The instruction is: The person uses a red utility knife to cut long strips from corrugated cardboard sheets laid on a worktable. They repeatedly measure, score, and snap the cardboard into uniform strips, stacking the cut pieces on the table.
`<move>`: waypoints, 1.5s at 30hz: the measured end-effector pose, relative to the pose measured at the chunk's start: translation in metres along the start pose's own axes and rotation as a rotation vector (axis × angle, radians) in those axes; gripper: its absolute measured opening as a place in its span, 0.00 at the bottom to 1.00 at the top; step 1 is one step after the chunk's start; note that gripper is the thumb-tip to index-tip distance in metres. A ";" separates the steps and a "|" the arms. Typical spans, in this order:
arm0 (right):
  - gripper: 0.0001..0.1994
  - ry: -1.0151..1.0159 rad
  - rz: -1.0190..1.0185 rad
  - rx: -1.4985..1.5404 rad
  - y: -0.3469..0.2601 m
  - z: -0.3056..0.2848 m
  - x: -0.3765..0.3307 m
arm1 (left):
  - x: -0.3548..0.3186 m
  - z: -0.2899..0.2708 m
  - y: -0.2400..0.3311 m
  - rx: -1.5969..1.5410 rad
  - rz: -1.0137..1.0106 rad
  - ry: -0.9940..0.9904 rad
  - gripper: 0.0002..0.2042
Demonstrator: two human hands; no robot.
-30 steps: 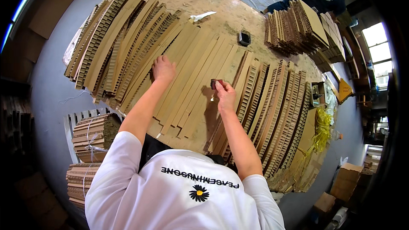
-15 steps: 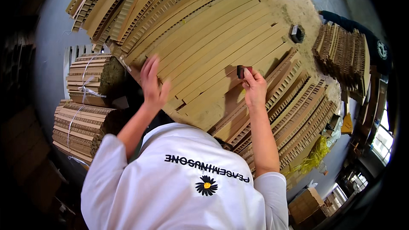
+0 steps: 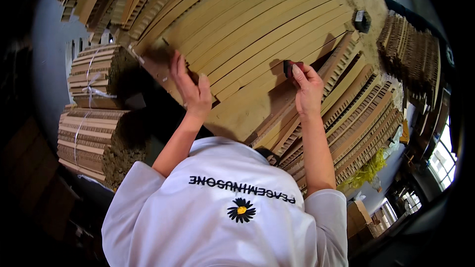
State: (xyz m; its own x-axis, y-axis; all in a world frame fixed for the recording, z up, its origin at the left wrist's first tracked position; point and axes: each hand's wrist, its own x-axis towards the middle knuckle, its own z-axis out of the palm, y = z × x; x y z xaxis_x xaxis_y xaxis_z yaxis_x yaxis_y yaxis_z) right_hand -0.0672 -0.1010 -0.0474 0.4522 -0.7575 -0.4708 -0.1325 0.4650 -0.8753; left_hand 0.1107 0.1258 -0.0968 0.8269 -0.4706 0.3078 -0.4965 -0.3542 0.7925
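Observation:
Tan cardboard strips (image 3: 247, 44) lie flat and side by side across the table before me. My left hand (image 3: 192, 89) is at their left ends, fingers stretched out and nothing in its grasp; whether it touches a strip I cannot tell. Between the thumb and fingers of my right hand (image 3: 309, 89) is a small black and red object (image 3: 288, 68), its exact kind not clear. It is held over the right part of the strips and casts a shadow on them. Honeycomb-edged cardboard strips (image 3: 341, 118) lie piled beneath my right forearm.
More honeycomb cardboard strips (image 3: 143, 0) are heaped at the far left. Tied bundles (image 3: 86, 141) stand left of the table. A dark roll-like ring (image 3: 361, 21) sits at the far right, near another cardboard stack (image 3: 408, 57). Yellow plastic strapping (image 3: 368, 170) hangs at the right edge.
The view has shifted, so the table contents sit differently in the picture. My left hand has come lower and nearer the strips' left ends. My right hand still grips the small object.

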 end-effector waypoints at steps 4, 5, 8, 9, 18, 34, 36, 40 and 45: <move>0.08 0.037 -0.081 -0.017 -0.003 -0.015 -0.004 | 0.008 -0.027 0.011 0.148 0.135 0.006 0.25; 0.08 0.031 -0.080 0.040 -0.004 -0.023 -0.005 | 0.008 -0.027 0.026 0.045 0.227 -0.160 0.21; 0.07 -0.027 -0.130 0.167 -0.023 -0.028 -0.012 | -0.011 -0.010 0.071 -0.145 0.486 -0.681 0.13; 0.07 -0.037 -0.179 0.169 -0.027 -0.031 -0.015 | -0.022 0.004 0.089 -0.115 0.428 -0.804 0.17; 0.07 0.258 -0.281 0.460 -0.010 -0.077 -0.026 | -0.042 0.097 0.170 0.064 0.271 -1.243 0.30; 0.10 0.264 -0.253 -0.010 -0.006 -0.026 -0.002 | 0.157 0.104 0.015 0.511 0.309 -0.351 0.29; 0.09 0.298 -0.262 0.118 -0.008 -0.026 0.002 | 0.157 0.104 0.010 0.486 0.303 -0.342 0.29; 0.11 0.312 -0.136 0.196 -0.021 -0.030 0.021 | 0.151 0.107 0.001 0.465 0.278 -0.300 0.29; 0.12 0.497 -0.337 -0.267 -0.101 -0.079 0.110 | 0.151 0.101 -0.005 0.440 0.310 -0.260 0.28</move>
State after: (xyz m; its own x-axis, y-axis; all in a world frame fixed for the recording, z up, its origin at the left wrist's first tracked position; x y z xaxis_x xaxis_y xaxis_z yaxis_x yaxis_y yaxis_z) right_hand -0.0733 -0.2677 -0.0193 0.0548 -0.9930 -0.1045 -0.2983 0.0836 -0.9508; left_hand 0.2113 -0.0258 -0.1072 0.5621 -0.7680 0.3069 -0.8127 -0.4442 0.3771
